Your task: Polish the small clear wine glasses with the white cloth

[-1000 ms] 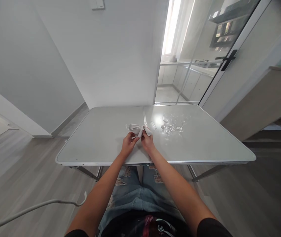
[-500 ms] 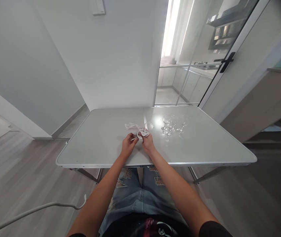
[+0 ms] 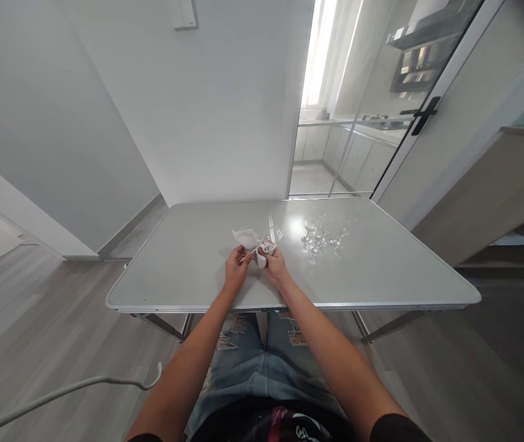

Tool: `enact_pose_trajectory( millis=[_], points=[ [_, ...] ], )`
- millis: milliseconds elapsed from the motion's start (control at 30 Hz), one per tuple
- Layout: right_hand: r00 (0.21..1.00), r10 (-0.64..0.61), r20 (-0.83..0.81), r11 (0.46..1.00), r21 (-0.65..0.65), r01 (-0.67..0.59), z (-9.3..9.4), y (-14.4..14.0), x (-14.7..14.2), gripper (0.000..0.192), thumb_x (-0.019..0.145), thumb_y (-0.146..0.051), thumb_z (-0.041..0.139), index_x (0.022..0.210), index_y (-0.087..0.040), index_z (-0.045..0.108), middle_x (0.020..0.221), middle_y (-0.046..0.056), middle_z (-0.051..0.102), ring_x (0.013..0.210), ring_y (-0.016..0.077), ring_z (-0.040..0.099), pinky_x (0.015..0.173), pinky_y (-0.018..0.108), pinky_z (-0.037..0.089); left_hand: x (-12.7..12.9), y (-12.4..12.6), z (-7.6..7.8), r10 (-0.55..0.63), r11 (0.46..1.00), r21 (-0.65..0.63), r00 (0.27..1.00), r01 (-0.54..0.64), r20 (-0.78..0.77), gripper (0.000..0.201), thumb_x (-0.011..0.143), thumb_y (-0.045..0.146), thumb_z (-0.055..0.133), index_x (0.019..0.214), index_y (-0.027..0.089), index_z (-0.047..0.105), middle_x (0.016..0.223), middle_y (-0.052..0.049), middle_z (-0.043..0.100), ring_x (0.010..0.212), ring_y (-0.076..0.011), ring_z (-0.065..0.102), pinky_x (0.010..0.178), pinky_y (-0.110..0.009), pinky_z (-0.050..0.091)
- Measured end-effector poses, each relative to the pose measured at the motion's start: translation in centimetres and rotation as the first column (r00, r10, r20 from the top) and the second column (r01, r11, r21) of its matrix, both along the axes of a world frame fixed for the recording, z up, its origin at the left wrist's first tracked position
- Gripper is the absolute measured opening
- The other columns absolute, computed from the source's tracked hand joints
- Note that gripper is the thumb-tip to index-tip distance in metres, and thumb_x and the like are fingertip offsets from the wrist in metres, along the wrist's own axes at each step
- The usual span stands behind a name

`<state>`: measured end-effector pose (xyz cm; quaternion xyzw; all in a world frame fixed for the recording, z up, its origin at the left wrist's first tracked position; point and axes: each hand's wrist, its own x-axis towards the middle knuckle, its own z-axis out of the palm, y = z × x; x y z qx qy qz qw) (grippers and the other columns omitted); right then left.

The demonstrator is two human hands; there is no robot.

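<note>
A crumpled white cloth is bunched between my two hands above the near middle of the table. My right hand is closed round the gathered cloth. Clear glass shows just past the cloth, seemingly the bowl of a stemmed glass wrapped in it. My left hand is closed in a pinch at the cloth's left side, with a clear glint at its fingertips, likely the foot of that glass. Much of the glass is hidden by cloth and fingers. To the right, several clear stemmed glasses stand grouped on the table.
The pale folding table has a metal edge and a centre seam. A white wall and a glass door with a black handle rise behind it. A pale curved tube crosses the lower left.
My left hand has shifted slightly left, a little apart from the right one. The cloth's folds have changed, with more of it hanging by my right thumb. The grouped glasses stay put.
</note>
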<state>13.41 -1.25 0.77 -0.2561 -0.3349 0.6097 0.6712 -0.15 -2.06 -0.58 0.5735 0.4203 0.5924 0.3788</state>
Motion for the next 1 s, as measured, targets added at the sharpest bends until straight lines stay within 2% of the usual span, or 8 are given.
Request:
enact_pose_trajectory(
  millis=[67, 133, 267, 400, 567, 633, 767, 1000],
  points=[
    [1.0, 0.002, 0.02, 1.0, -0.009, -0.002, -0.3, 0.1, 0.0, 0.034, 0.065, -0.031, 0.086, 0.092, -0.02, 0.068, 0.081, -0.001, 0.071, 0.07, 0.0141, 0.064, 0.067, 0.026, 0.051, 0.0, -0.1, 0.1, 0.026, 1.0, 0.014, 1.0, -0.026, -0.013, 0.049, 0.085, 0.05, 0.068, 0.12, 0.017, 0.059, 0.112, -0.013, 0.069, 0.103, -0.023, 0.068, 0.091, -0.04, 0.056],
    [0.999, -0.018, 0.029, 0.999, -0.033, 0.019, -0.6, 0.3, 0.0, 0.033, 0.063, -0.03, 0.087, 0.088, -0.018, 0.069, 0.078, -0.001, 0.07, 0.067, 0.0131, 0.063, 0.064, 0.025, 0.05, 0.2, -0.2, 0.3, 0.005, 0.999, 0.033, 1.0, -0.004, -0.024, 0.047, 0.085, 0.048, 0.068, 0.121, 0.018, 0.058, 0.114, -0.012, 0.068, 0.104, -0.023, 0.067, 0.09, -0.04, 0.057],
    [0.99, -0.132, 0.042, 0.987, -0.089, 0.135, -1.1, 0.6, 0.2, 0.034, 0.058, -0.029, 0.089, 0.082, -0.016, 0.069, 0.076, 0.0, 0.071, 0.064, 0.012, 0.061, 0.062, 0.025, 0.048, 0.5, -0.6, 0.7, -0.022, 0.996, 0.087, 0.999, 0.026, -0.039, 0.045, 0.083, 0.045, 0.072, 0.118, 0.02, 0.058, 0.115, -0.01, 0.065, 0.108, -0.0222, 0.065, 0.095, -0.043, 0.057],
    [0.981, -0.194, 0.019, 0.972, -0.128, 0.195, -0.9, 0.5, 0.4, 0.033, 0.059, -0.032, 0.089, 0.08, -0.016, 0.068, 0.075, 0.0, 0.071, 0.063, 0.0127, 0.061, 0.062, 0.026, 0.048, 0.5, -0.9, 0.9, 0.0, 0.994, 0.11, 0.995, 0.011, -0.095, 0.042, 0.077, 0.044, 0.077, 0.106, 0.019, 0.059, 0.105, -0.006, 0.063, 0.1, -0.0196, 0.065, 0.094, -0.043, 0.058],
    [0.98, -0.165, -0.112, 0.981, -0.125, 0.151, -0.3, 0.5, 0.6, 0.032, 0.064, -0.037, 0.086, 0.08, -0.019, 0.065, 0.073, -0.002, 0.068, 0.065, 0.0133, 0.062, 0.065, 0.027, 0.05, 0.5, -0.9, 0.7, -0.03, 0.996, 0.074, 0.985, 0.043, -0.172, 0.036, 0.076, 0.043, 0.077, 0.098, 0.02, 0.06, 0.101, -0.005, 0.061, 0.096, -0.0177, 0.063, 0.089, -0.039, 0.059],
    [0.978, -0.16, -0.133, 0.984, -0.106, 0.146, -0.2, 0.6, 0.7, 0.029, 0.069, -0.039, 0.083, 0.082, -0.021, 0.063, 0.075, -0.002, 0.068, 0.068, 0.0141, 0.063, 0.067, 0.028, 0.052, 0.6, -0.8, 0.6, -0.063, 0.997, 0.04, 0.983, 0.071, -0.173, 0.035, 0.079, 0.043, 0.075, 0.102, 0.02, 0.061, 0.103, -0.006, 0.062, 0.097, -0.0184, 0.064, 0.087, -0.038, 0.059],
    [0.993, -0.079, -0.082, 0.996, -0.055, 0.075, -0.2, 0.3, 0.5, 0.029, 0.073, -0.042, 0.079, 0.089, -0.023, 0.064, 0.084, 0.0, 0.069, 0.074, 0.0165, 0.064, 0.069, 0.03, 0.053, 0.4, -0.1, 0.4, -0.095, 0.995, 0.012, 0.981, 0.098, -0.17, 0.037, 0.085, 0.039, 0.067, 0.117, 0.021, 0.063, 0.11, -0.01, 0.065, 0.1, -0.0203, 0.064, 0.086, -0.037, 0.057],
    [0.994, 0.099, -0.041, 0.995, -0.016, -0.1, -0.1, -0.3, -0.1, 0.033, 0.069, -0.041, 0.084, 0.089, -0.023, 0.066, 0.083, 0.0, 0.068, 0.071, 0.0151, 0.061, 0.066, 0.028, 0.051, -0.1, 0.9, -0.6, -0.065, 0.998, -0.01, 0.971, 0.065, -0.229, 0.025, 0.089, 0.031, 0.056, 0.109, 0.017, 0.063, 0.101, -0.007, 0.066, 0.089, -0.0186, 0.06, 0.082, -0.032, 0.049]
  ],
)
